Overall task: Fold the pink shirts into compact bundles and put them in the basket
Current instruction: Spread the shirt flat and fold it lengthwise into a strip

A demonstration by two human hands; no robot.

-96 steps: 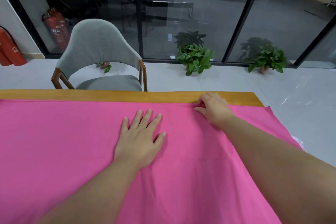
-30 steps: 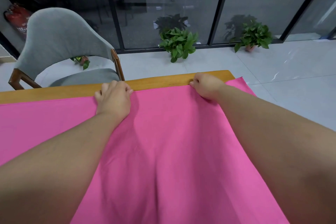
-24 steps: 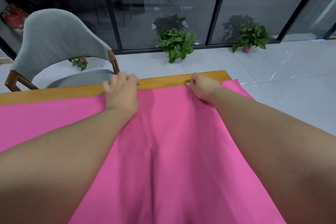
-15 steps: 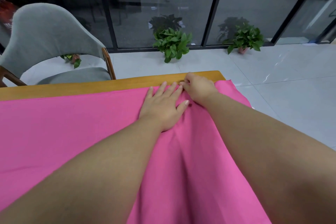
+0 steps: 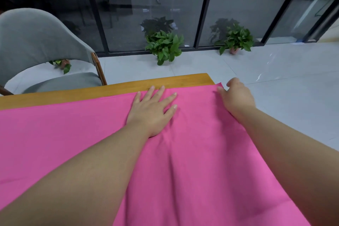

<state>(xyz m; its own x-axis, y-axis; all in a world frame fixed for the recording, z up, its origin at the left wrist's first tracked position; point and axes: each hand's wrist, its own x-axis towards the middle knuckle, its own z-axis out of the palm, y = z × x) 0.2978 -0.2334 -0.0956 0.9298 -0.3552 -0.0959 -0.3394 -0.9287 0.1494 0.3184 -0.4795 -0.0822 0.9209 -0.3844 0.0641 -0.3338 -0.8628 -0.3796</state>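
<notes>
- Plainly, one pink shirt [image 5: 192,161] shows, spread flat over the desk [image 5: 113,89]; it covers nearly all of the top and leaves bare only a wooden strip along the far edge.
- Its right side hangs past the desk's right end, and soft creases run down the cloth between the two forearms.
- Two hands show, both bare.
- Left hand [image 5: 152,110]: palm down on the shirt near its far edge, fingers straight and spread wide, pressing the cloth flat.
- Right hand [image 5: 236,97]: at the shirt's far right corner, fingers loosely bent and the thumb on the cloth; whether it pinches the corner or only rests on it I cannot tell.
- The hands lie apart, with a stretch of cloth between them.
- One grey chair [image 5: 42,49] with wooden arms stands beyond the desk on the left.
- Three potted plants: one [image 5: 165,46] by the glass wall in the middle, one [image 5: 235,39] to its right, and a small one [image 5: 62,63] seen through the gap under the chair's back.
- Pale glossy tiles make the floor [image 5: 275,82]; dark-framed glass panels [image 5: 238,2] close the far side of the room.
</notes>
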